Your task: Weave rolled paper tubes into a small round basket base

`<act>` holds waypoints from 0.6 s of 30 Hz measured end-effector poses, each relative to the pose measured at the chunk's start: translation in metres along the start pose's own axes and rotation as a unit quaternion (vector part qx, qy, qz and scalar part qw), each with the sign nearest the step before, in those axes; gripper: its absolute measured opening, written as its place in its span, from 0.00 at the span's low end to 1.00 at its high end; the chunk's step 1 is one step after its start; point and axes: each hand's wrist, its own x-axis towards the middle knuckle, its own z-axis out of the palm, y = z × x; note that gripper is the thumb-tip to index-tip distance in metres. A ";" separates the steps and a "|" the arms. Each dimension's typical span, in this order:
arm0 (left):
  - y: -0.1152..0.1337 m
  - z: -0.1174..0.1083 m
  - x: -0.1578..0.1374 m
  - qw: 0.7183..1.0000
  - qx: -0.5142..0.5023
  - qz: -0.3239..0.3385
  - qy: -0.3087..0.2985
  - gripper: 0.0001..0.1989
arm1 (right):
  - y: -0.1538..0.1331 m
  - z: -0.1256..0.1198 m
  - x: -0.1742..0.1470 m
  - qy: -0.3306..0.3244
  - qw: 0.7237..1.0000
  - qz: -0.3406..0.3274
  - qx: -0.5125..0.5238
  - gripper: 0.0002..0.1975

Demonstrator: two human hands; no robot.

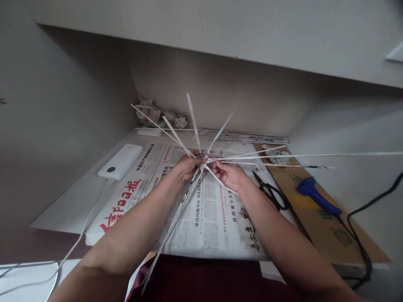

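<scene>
Several thin rolled-newspaper strips (193, 119) cross at a small hub and fan out like spokes above the newspaper. My left hand (189, 167) is closed on the crossing of these strips, thumb on top at the hub. Just right of the hub, my right hand (231, 175) is pinched closed on a paper strip; its fingertips partly hide where they grip. One long strip (315, 155) runs far off to the right past that hand. Another strip (171, 228) hangs down toward my lap.
Newspaper (208, 226) covers the table. A white power bank (121, 161) with a cable lies left. Black scissors (271, 193) and a blue glue gun (317, 196) with a black cord lie right, by cardboard (343, 222). Bundled paper strips (242, 136) lie along the back wall.
</scene>
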 end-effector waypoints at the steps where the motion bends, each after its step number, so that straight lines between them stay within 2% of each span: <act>1: 0.000 0.001 0.000 1.000 -0.001 0.000 0.000 0.17 | 0.001 0.000 0.000 0.005 1.000 -0.005 -0.012 0.06; 6: -0.003 0.005 -0.002 1.000 -0.016 -0.004 -0.002 0.19 | 0.001 0.004 0.002 0.060 0.998 0.020 -0.015 0.06; 9: -0.004 0.007 -0.001 0.999 -0.025 0.015 0.036 0.19 | -0.001 0.009 0.000 0.087 0.995 0.048 0.000 0.07; 11: -0.005 0.007 0.000 0.997 -0.025 0.032 0.065 0.18 | -0.001 0.013 -0.002 0.089 0.995 0.043 0.007 0.07; 15: -0.005 0.007 0.003 0.993 -0.001 0.054 0.101 0.16 | 0.006 0.013 -0.003 0.086 0.995 -0.052 -0.030 0.07; 18: -0.004 0.007 0.004 0.993 0.003 0.038 0.110 0.17 | 0.012 0.006 0.001 0.069 0.972 -0.148 -0.166 0.10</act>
